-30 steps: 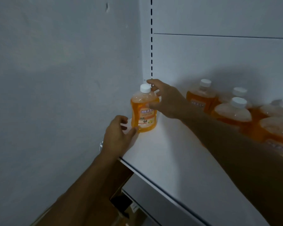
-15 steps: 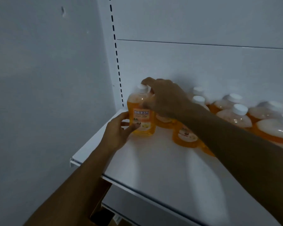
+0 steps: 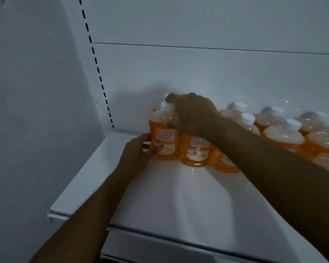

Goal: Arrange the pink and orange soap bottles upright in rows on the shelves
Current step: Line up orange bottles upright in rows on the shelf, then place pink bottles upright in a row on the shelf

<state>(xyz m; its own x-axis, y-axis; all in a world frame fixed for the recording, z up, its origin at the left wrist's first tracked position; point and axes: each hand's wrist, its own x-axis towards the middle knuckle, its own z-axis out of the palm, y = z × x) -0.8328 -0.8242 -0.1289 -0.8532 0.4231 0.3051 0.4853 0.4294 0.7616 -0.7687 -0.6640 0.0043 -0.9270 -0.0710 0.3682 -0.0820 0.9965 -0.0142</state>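
Upright orange plastic soap bottle w/ white cap sits btwn 2 hands on white metal shelf: left hand grips its base, right hand clasps its shoulder.

Orange soap bottles with white caps, on a white shelf.

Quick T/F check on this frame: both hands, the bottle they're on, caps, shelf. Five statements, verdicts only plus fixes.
1. The left hand touches the lower body of the leftmost orange bottle. True.
2. The right hand rests on the shelf, holding nothing. False: it grips that bottle near its neck.
3. That bottle lies on its side. False: it stands upright.
4. The bottle caps are white. True.
5. Pink bottles fill the shelf. False: all visible ones are orange.
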